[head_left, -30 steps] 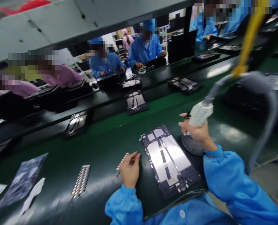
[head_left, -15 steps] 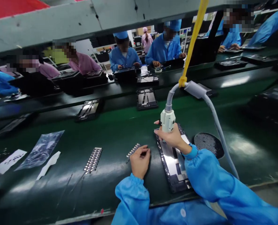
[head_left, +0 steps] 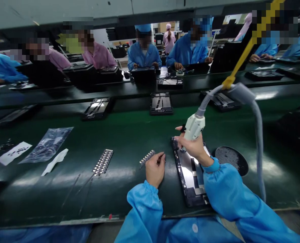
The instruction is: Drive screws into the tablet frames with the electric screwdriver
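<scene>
My right hand [head_left: 194, 148] is wrapped round a pale electric screwdriver [head_left: 193, 127] that hangs from a grey hose and a yellow cord. Its tip points down at the top left corner of an open tablet chassis [head_left: 191, 179] lying on the green belt in front of me. My left hand [head_left: 155, 168] rests on the belt just left of the chassis, fingers curled, pinching a thin tool beside a short strip of small parts [head_left: 147, 157]. A longer strip of parts [head_left: 103, 162] lies further left.
A round black screw tray [head_left: 232, 160] sits right of the chassis. A plastic bag [head_left: 47, 145], white paper [head_left: 13, 152] and a white scrap [head_left: 55, 161] lie at left. More chassis [head_left: 161, 103] ride the far belt. Several workers in blue and pink coats sit opposite.
My head has swung left and levelled. The screwdriver moved from over the round tray onto the chassis's top left corner. My left hand stayed by the short strip.
</scene>
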